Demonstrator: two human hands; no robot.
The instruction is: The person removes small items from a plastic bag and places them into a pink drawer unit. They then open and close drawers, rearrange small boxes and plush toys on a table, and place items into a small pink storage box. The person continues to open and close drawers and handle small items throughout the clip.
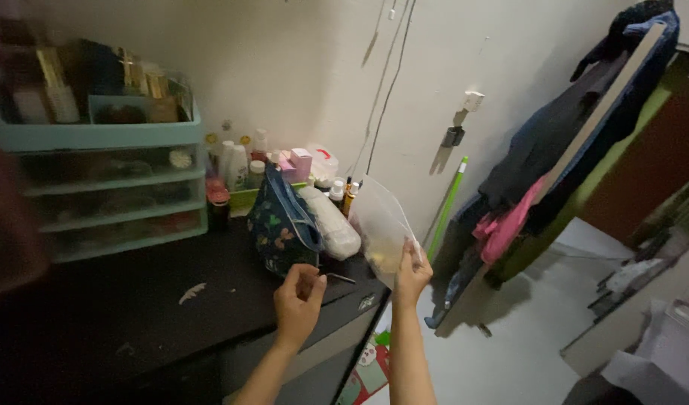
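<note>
Clear bag (380, 225): transparent plastic pouch, held upright in the air past the front right corner of the dark tabletop (134, 300); something pale yellowish showing low inside, too blurred to tell what.
Right hand (412, 271): closed on the bag's lower right edge, thumb and fingers pinching the plastic, forearm rising from below.
Left hand (299, 298): over the tabletop's front edge, fingers curled in, pinching a small thin metal piece (335, 277); kind not discernible.
Floral pouch (283, 225): dark blue, patterned, standing open on the tabletop just behind the left hand.
White roll (331, 222): soft pale bundle lying beside the floral pouch, between it and the clear bag.
Bottles and jars (269, 169): crowded against the wall behind the pouch, with a green tray under some.
Drawer unit (104, 187): pale teal, translucent drawers, far left on the tabletop; more bottles on top.
Clothes (554, 150): dark garments and a pink one hanging at the right, well apart from the hands.
Green pole (448, 206): leaning against the wall beyond the clear bag.
</note>
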